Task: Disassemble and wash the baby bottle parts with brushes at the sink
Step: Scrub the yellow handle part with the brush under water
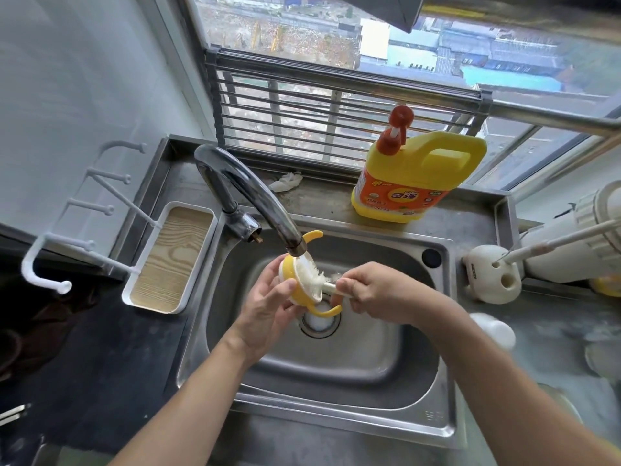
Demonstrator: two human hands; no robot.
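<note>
Over the steel sink [369, 371], my left hand [268, 304] grips a yellow bottle collar with two curved handles [295, 294], tilted on its side right under the faucet spout [255, 200]. My right hand [373, 290] pinches the pale handle of a bottle brush; its white bristle head [311, 275] is pushed into the collar's opening. Water from the spout is hard to make out. A clear bottle part [494, 329] lies on the counter at the right, blurred.
A yellow dish-soap jug with a red pump [413, 176] stands behind the basin. A cream brush holder [490, 274] with a white brush sits at the right. A white tray with wood lining [171, 260] and hooks lies left. The drain [319, 322] is below my hands.
</note>
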